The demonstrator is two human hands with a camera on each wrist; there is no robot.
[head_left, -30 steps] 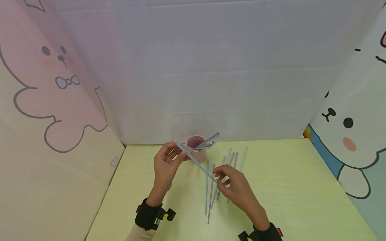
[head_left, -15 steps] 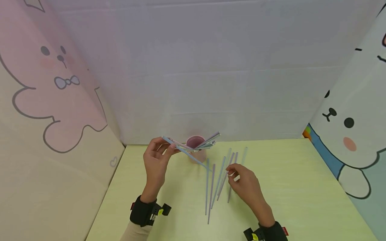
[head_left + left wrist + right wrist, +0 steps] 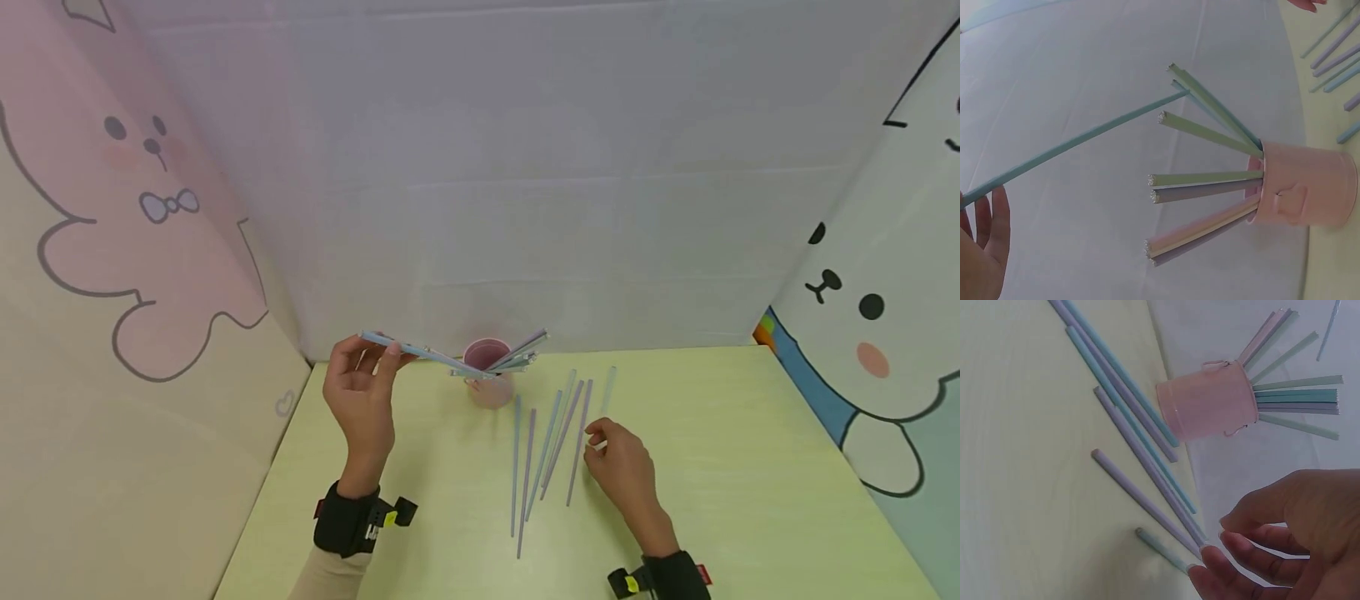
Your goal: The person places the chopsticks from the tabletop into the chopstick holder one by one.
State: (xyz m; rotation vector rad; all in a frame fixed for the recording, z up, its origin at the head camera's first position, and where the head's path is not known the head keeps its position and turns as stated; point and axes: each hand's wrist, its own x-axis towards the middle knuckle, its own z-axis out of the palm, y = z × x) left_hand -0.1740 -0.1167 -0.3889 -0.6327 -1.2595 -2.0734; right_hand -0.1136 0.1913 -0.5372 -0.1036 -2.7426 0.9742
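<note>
My left hand (image 3: 362, 417) pinches a long, thin light-blue stick (image 3: 1079, 140) near one end, at the left of the head view. The stick points right, its far end above the pink cup (image 3: 1319, 187) and overlapping the sticks there in the left wrist view. Several pastel sticks (image 3: 1210, 131) with sparkly silvery ends fan out of that cup. My right hand (image 3: 626, 475) holds nothing. Its fingers are loosely bent, with fingertips beside a purple stick (image 3: 579, 442) and a pale green stick (image 3: 1160, 550) on the table.
Several blue and purple sticks (image 3: 1129, 419) lie spread side by side on the pale yellow-green table (image 3: 750, 483), right of and in front of the cup. A white cloth wall (image 3: 525, 208) rises behind the cup, and panels with cartoon animals flank the table.
My left hand has moved left and slightly up with the blue stick, now lying flatter and over the cup. My right hand has let go of the stick's lower end and moved right.
</note>
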